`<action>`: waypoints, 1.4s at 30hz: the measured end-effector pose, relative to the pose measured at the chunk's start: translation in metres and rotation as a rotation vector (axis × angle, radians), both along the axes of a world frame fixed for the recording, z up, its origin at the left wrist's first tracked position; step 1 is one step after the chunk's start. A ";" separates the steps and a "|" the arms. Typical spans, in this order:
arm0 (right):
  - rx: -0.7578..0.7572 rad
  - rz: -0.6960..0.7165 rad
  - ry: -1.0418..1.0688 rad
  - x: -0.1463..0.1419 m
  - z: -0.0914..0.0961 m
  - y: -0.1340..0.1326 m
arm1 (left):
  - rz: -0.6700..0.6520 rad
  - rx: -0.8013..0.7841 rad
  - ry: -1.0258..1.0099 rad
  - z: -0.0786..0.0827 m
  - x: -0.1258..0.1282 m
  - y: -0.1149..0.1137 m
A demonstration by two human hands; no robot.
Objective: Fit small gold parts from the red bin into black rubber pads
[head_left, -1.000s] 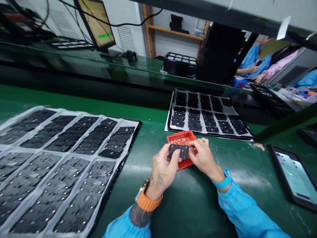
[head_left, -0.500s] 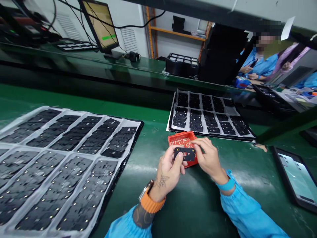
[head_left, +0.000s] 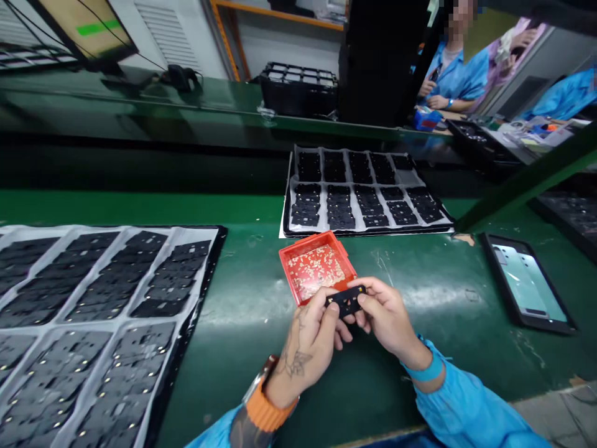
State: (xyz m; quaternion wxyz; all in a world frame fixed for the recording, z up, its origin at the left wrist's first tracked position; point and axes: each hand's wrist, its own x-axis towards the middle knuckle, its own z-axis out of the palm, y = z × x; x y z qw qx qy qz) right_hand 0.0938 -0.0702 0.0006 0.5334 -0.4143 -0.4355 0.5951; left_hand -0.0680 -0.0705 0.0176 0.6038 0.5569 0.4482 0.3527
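A small black plate (head_left: 346,302) with cut-outs and gold-coloured spots is held between both hands above the bench. My left hand (head_left: 310,339) grips its left end, thumb on top. My right hand (head_left: 385,314) pinches its right end between thumb and fingers. Just beyond the hands is a red box (head_left: 290,264), its floor scattered with tiny pale pieces. The plate and fingertips overlap its near corner in view. Whether my right fingers also hold a tiny piece, I cannot tell.
On the left lies a large tray (head_left: 219,239) of black plates in white-lined compartments. A similar tray (head_left: 368,231) sits behind the red box. At right rests a framed tablet-like panel (head_left: 529,277), near a slanting green post (head_left: 522,186). Co-workers in blue (head_left: 459,78) are at the back right.
My right hand has come down from over the red box onto the plate's right end. The plate has been tilted and moved nearer to me. The camera view has shifted right and down.
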 end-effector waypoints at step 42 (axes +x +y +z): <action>-0.069 -0.072 -0.087 -0.005 -0.004 -0.006 | 0.169 -0.225 -0.297 0.000 0.012 0.001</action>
